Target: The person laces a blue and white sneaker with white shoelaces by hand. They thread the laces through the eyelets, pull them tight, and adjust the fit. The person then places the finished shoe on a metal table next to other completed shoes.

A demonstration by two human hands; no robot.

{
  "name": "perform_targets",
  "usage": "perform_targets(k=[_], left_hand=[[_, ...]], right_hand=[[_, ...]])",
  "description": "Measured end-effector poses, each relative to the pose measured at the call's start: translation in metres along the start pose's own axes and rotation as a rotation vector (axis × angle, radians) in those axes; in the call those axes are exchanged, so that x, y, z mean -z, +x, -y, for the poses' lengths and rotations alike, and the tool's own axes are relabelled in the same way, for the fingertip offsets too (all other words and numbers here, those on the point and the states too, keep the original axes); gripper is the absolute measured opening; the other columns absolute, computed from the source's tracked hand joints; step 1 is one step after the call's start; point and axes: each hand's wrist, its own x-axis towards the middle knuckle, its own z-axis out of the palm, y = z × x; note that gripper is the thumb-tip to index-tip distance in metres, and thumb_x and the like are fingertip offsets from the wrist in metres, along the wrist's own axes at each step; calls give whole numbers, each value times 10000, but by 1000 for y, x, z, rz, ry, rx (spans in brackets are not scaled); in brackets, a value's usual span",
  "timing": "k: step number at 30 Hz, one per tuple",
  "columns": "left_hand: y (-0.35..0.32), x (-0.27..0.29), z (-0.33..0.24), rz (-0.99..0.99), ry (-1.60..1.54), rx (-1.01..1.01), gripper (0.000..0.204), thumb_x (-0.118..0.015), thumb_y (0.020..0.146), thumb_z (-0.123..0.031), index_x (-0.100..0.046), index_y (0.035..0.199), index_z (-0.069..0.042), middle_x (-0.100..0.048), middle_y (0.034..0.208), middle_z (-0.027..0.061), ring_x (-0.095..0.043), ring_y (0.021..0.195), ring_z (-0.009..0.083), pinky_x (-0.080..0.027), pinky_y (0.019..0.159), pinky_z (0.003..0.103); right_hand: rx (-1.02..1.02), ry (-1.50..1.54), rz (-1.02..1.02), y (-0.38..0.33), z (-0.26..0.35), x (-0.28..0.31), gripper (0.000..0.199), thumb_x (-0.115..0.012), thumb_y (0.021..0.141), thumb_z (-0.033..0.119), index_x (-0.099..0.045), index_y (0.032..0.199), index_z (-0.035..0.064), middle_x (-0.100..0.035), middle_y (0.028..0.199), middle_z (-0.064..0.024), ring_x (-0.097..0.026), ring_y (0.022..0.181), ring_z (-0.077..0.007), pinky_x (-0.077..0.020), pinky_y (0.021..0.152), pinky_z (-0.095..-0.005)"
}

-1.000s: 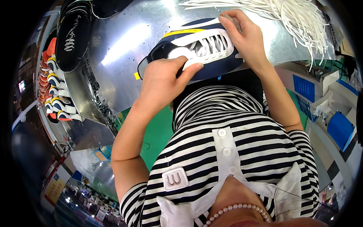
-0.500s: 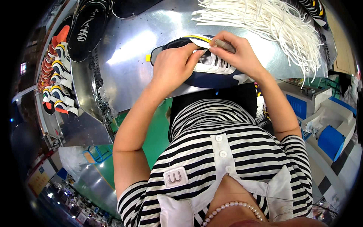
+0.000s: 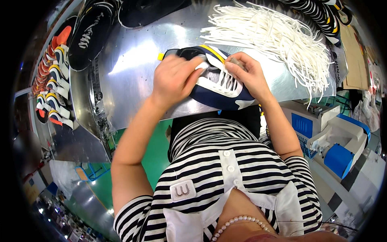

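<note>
Find the navy shoe with white and yellow trim (image 3: 207, 98) just above the centre of the frame, lying by the near edge of the silver metal counter (image 3: 133, 86), toe to the lower right, yellow heel tab (image 3: 161, 56) to the upper left. See the thin white lace (image 3: 229, 83) strung in rows across the white eyelet panel (image 3: 213, 87): likely lacing in hand. Note the bare right hand (image 3: 252, 74), clamped on a short greyish handle-like piece (image 3: 237, 61) with its tip hidden. Note the bare left hand (image 3: 173, 80), blurred, with fingertips at the ankle end of the panel; impossible to tell whether pinched on lace or panel. Steady the shoe against slipping off the near edge, draw each row flat and untwisted, match tension throughout, and pull gently to avoid puckering. Leave the loose heap of white laces (image 3: 270, 38) at upper right undisturbed.
</note>
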Motion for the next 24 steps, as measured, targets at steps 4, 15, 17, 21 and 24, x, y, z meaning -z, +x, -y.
perform_targets(k=[4, 15, 17, 21, 24], left_hand=[[-74, -5, -54, -285, -237, 734, 572, -641, 887, 3, -376, 1394, -5, -402, 1434, 200, -413, 1317, 295, -326, 1108, 440], [-24, 92, -30, -552, -1138, 873, 349, -663, 917, -164, -581, 1231, -34, -678, 1107, 90, -668, 969, 155, -552, 830, 312], [0, 122, -15, -428, -640, 955, 293, -651, 914, -151, -613, 1166, -6, -690, 1054, 122, -679, 932, 178, -549, 796, 318], [12, 118, 122, 204, 646, 695, 207, -609, 840, -116, -575, 964, 46, -618, 980, 236, -641, 883, 428, -520, 787, 498], [39, 89, 222, 173, 1004, 600, 183, -625, 802, -63, -569, 970, -16, -617, 1018, 178, -687, 731, 328, -568, 624, 395]], right_hand=[[-53, 294, -113, 3, -8, 5, 136, -620, 958, 144, -607, 989, 12, -490, 679, 49, -332, 554, -5, -232, 493, -166], [-149, 414, 185, 10, 13, -48, 156, -589, 980, 185, -583, 1014, 33, -480, 665, 39, -333, 498, -14, -241, 467, -179], [-134, 345, 80, 8, 10, -33, 157, -590, 978, 191, -582, 1002, 35, -481, 666, 39, -335, 496, -15, -242, 466, -178], [-103, 315, -126, 4, -5, -7, 150, -639, 940, 212, -613, 968, 67, -495, 667, 52, -348, 501, -12, -222, 450, -185], [-142, 332, -83, 0, -18, -6, 138, -637, 945, 203, -618, 965, 68, -510, 674, 47, -366, 505, -15, -245, 457, -181]])
